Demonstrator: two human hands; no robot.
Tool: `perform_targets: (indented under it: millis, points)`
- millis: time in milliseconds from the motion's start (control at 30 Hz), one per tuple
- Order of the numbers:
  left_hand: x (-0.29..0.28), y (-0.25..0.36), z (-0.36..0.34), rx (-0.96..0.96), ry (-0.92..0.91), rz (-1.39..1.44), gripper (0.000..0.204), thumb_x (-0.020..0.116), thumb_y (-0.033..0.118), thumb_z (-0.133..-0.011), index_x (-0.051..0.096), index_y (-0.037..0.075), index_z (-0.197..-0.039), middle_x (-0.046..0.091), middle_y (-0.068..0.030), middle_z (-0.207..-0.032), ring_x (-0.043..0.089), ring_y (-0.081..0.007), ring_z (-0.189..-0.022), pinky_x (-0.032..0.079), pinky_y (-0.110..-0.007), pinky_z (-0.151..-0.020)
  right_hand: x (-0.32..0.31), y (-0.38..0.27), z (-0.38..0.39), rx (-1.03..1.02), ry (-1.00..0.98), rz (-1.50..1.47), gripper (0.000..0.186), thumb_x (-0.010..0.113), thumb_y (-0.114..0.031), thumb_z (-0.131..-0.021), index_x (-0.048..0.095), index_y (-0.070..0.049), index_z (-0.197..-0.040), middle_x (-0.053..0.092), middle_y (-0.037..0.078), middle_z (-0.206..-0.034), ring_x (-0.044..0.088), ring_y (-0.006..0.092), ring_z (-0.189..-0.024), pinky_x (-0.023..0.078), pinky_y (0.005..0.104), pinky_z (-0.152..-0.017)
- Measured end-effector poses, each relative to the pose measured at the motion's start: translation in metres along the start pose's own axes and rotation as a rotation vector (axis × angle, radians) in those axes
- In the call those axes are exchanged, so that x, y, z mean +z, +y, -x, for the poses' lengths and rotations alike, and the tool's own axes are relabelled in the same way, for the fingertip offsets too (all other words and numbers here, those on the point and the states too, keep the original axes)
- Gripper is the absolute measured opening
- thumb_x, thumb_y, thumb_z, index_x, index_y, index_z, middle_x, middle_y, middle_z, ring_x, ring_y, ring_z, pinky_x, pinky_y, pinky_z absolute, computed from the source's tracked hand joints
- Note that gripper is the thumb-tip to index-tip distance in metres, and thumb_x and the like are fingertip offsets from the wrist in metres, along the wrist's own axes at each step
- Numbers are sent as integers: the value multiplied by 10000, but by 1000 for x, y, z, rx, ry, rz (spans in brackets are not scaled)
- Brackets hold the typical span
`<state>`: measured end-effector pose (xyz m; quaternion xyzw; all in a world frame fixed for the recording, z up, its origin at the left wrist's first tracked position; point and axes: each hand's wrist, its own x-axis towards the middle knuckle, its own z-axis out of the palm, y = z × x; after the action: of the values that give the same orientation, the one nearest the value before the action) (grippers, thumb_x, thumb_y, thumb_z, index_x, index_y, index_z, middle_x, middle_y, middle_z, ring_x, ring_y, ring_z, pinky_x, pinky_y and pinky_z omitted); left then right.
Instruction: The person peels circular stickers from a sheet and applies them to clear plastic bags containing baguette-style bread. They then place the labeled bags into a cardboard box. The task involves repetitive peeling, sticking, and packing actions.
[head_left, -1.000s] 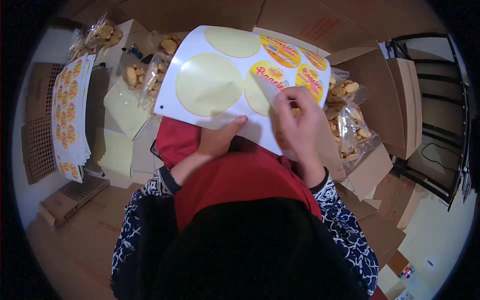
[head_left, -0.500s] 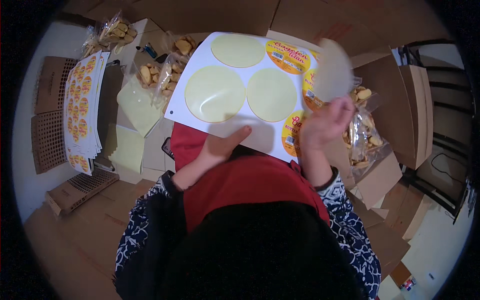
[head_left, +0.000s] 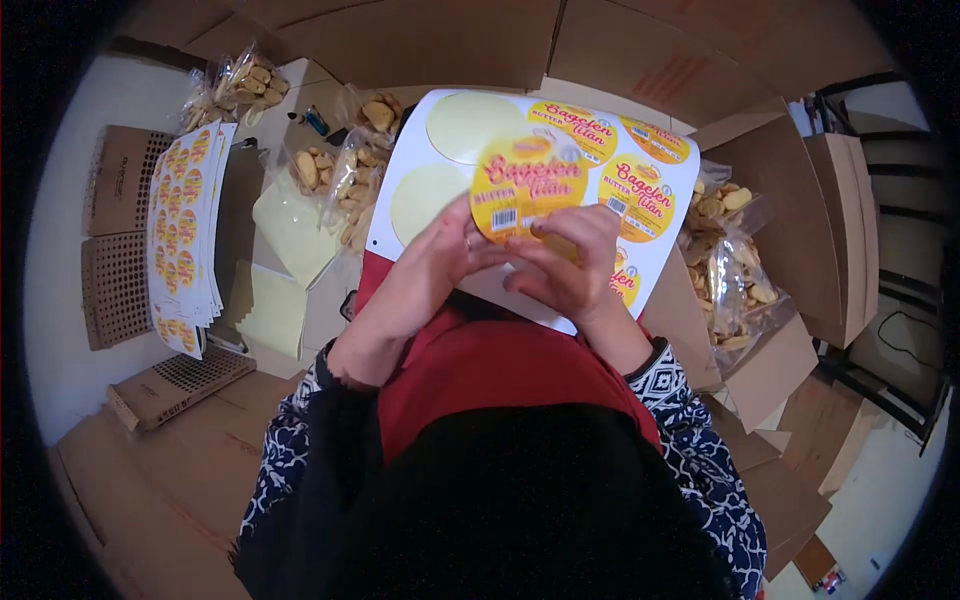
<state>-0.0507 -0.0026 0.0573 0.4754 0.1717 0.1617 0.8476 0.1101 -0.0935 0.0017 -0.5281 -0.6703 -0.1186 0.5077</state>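
In front of me, a round yellow sticker label (head_left: pixel 528 180) with red lettering and a barcode is held up, printed face showing. My left hand (head_left: pixel 435 255) is closed on its lower left edge. The thumb and fingers of my right hand (head_left: pixel 575 262) pinch its lower right edge. Behind and beneath lies a white sticker sheet (head_left: pixel 645 262) across my lap, over a red apron (head_left: pixel 510 365). Several printed round labels remain on its right side. Bare pale-yellow circles (head_left: pixel 470 125) show on its left, and the held label and my hands hide its middle.
Clear bags of sliced bread pieces (head_left: pixel 350 180) stand left of the sheet, and more bags (head_left: pixel 735 270) sit in an open cardboard box (head_left: pixel 775 375) at right. Further left hang printed label sheets (head_left: pixel 180 240) beside pale-yellow paper (head_left: pixel 275 315). Cardboard (head_left: pixel 450 45) walls the far side.
My right hand has brought the round label from the right to the middle, and its printed face now shows. My left hand has left the sheet's near edge and grips the label too.
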Motion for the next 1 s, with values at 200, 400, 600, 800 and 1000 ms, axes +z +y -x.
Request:
perform_targets:
  millis: [200,400,600,800,1000]
  points:
    - [-10,-21,-7,65,10,-132,635,276,483,-917,229,9,-1336,409,-140,-1269,418,-230,-1175,321,-369,-983,7,2,-8,613,487,-343,415,698,-350,-714,600,-16,-940,466,110,-1012,454,239,-966,352,358,-885]
    - [-21,-9,-33,611,175,-1063,754,450,364,-864,48,-25,-1369,293,-238,-1350,332,-373,-1228,233,-385,-1030,7,16,19,662,413,-497,109,655,-28,-732,567,29,-761,472,109,-968,451,218,-939,362,329,-857]
    - [-55,-31,-37,265,343,-1790,632,488,477,-807,357,126,-1316,264,-113,-1399,188,-368,-1297,202,-623,-959,6,17,13,989,523,-482,124,581,-11,-803,577,53,-909,455,73,-1006,463,165,-944,374,283,-846]
    - [-27,-48,-9,121,511,-1633,681,529,510,-765,373,127,-1306,204,-181,-1402,117,-436,-1291,177,-657,-936,-9,24,-28,519,-360,82,712,590,-45,-811,153,-36,-1373,445,185,-1250,450,259,-1147,362,369,-933]
    - [-40,-28,10,312,626,-1479,686,579,450,-756,359,82,-1291,285,-209,-1337,374,-386,-1130,355,-503,-892,12,24,-27,519,-562,164,690,655,-167,-773,266,36,-1305,363,209,-1321,359,303,-1224,279,385,-1006]
